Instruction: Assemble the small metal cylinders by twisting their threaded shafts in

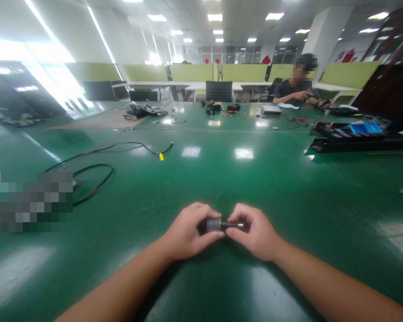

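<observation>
Both hands meet low in the middle, over the part of the green bench (201, 179) nearest the wearer; its near edge falls outside the view. Between them lies a small cylindrical part (214, 224), sideways, a thick grey body on the left and a thin dark shaft with a shiny tip on the right. The left hand (188, 232) grasps the body between thumb and fingers, hiding its outer end; the right hand (257, 235) pinches the shaft, covering much of it. Whether the part touches the benchtop or is held just above it, I cannot tell — the fingers and blur hide its underside.

Toward the bench's left side a black cable (104, 179) loops out from behind a pixelated patch, which masks whatever lies there; a yellow tag (161, 156) hangs near its free end. On the right, a long black bar (359, 145) is cut off by the picture's border, with a bright blue piece (366, 128) behind it. Along the far edge sit a jumbled heap (144, 111) and small dark parts (211, 107) — too small to identify — and a pale box (271, 110). Beyond that edge sits another person (285, 91), head pixelated.
</observation>
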The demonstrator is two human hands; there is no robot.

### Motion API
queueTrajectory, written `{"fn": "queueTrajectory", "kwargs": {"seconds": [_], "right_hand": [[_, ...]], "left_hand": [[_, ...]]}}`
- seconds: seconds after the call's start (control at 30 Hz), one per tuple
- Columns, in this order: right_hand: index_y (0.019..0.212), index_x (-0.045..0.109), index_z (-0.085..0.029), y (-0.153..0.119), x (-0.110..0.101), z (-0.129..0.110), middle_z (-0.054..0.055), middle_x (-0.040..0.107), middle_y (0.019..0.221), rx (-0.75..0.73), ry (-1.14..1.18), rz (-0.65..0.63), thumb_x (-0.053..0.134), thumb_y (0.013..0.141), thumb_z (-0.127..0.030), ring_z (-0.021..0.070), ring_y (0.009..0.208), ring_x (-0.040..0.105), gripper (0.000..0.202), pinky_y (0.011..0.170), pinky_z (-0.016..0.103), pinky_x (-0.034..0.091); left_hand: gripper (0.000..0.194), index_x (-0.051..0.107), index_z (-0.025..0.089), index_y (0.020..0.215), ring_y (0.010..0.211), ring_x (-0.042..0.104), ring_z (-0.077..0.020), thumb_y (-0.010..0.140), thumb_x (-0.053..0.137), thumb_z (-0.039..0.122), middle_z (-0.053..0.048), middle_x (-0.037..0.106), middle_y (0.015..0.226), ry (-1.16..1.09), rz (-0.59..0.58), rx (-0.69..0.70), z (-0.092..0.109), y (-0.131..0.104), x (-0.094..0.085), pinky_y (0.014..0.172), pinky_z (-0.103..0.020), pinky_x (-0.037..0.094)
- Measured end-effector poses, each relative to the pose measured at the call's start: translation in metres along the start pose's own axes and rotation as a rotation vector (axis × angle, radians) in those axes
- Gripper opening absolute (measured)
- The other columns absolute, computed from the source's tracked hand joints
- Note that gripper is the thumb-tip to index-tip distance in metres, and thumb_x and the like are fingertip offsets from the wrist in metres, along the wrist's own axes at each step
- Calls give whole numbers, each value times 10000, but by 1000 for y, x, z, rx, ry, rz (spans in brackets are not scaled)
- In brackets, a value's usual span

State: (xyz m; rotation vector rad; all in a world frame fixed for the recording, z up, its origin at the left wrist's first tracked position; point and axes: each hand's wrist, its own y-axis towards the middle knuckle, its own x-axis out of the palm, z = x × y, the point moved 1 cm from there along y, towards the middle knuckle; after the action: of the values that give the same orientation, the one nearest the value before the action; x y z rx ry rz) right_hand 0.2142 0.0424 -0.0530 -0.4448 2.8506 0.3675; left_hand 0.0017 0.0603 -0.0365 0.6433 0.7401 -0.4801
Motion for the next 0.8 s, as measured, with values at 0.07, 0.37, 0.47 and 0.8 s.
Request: {"fn": "queueTrajectory", "kwargs": {"seconds": [0.07,0.37,0.47,0.8], "right_hand": [[742,552,-184,0,0,0,-26,572,663,-5,-1,0,671,751,-156,125,607,513,122,570,227,391],[740,540,-186,0,-1,-1,-26,560,656,-3,15,1,662,755,-173,126,606,504,123,568,230,386],[740,542,-184,0,-1,-2,-25,554,652,-9,16,9,656,752,-172,126,600,497,115,565,231,380],[729,543,-181,0,-2,0,-18,540,654,-18,-13,34,653,749,-197,130,605,483,113,565,237,366]], "left_hand": [[264,612,197,999,855,606,-192,820,724,356,-47,657,905,1,8,1,1,0,0,772,-314,463],[257,610,198,994,846,605,-184,823,724,352,-37,657,904,3,12,8,2,2,-1,776,-312,457],[260,608,201,1004,845,602,-182,824,723,349,-36,653,910,10,18,8,1,1,-1,774,-309,455],[267,609,210,1015,850,604,-174,816,733,338,-19,646,913,16,31,3,0,1,-1,776,-298,454]]}}
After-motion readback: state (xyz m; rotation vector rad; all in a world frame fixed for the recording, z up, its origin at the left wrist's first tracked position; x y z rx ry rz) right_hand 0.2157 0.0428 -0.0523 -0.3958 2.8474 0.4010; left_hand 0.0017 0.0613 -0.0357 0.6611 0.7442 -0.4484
